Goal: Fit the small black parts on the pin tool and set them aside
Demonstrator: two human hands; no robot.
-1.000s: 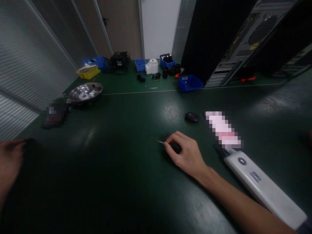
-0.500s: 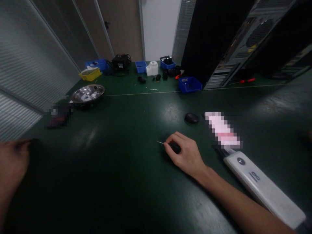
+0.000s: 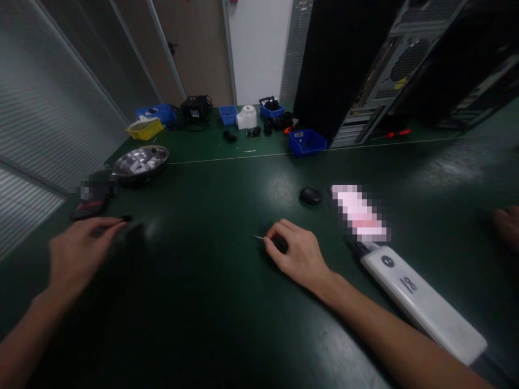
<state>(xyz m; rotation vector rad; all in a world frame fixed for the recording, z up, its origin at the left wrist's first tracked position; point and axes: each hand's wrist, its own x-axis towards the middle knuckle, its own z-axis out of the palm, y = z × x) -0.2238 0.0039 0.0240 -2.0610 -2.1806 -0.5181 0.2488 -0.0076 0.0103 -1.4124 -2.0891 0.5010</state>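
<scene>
My left hand (image 3: 81,251) is over the left of the green table (image 3: 194,210), thumb and fingertips closed on a small black piece (image 3: 127,219). What kind of piece it is does not show. My right hand (image 3: 300,254) rests near the middle, its fingers curled round a screwdriver (image 3: 258,237). The thin metal shaft points left, and part of the dark handle shows inside the curl. Beyond that hand lies a black computer mouse (image 3: 311,195).
A steel bowl (image 3: 141,161) with white scraps stands at left behind a dark blurred item (image 3: 90,205). On the right lie a long white device (image 3: 424,302) and a pixelated phone-like slab (image 3: 359,210). Blue bins (image 3: 307,142) line the back. Another person's hand (image 3: 507,224) shows at the right edge.
My left hand has come in from the left edge toward the middle, carrying the small black piece. My right hand keeps its grip on the screwdriver. The whole view has shifted slightly.
</scene>
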